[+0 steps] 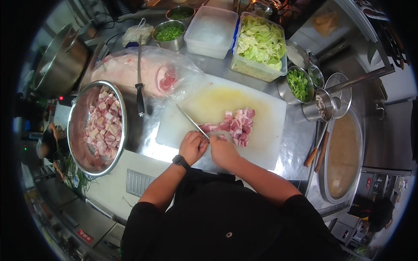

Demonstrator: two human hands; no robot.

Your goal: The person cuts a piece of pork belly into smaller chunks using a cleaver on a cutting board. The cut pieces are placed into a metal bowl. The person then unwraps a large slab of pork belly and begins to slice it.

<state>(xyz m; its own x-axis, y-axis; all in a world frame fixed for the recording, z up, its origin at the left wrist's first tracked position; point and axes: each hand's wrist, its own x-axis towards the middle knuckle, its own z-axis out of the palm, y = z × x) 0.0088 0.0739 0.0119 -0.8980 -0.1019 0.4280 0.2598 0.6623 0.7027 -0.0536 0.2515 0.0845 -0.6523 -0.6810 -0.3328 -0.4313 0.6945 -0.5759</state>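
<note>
My right hand point(224, 152) grips a kitchen knife point(192, 122), its handle covered by my fingers and its blade pointing away to the left. Right beside the blade, my left hand point(193, 146) has its fingers curled onto a piece of raw meat, mostly hidden under them. Both hands are over the near edge of a white cutting board point(271, 133). A strip of raw meat point(209, 127) lies just beyond the blade. To its right sits a heap of cut meat chunks point(242, 127), pink with pale fat.
At left stands a steel bowl point(78, 137) of meat cubes. Behind it lie a large bagged meat cut point(127, 75) and a sharpening steel point(140, 91). Tubs, one holding cabbage point(261, 42), line the back. A pot of brown liquid point(343, 153) is at right. Other people point(375, 212) stand farther off.
</note>
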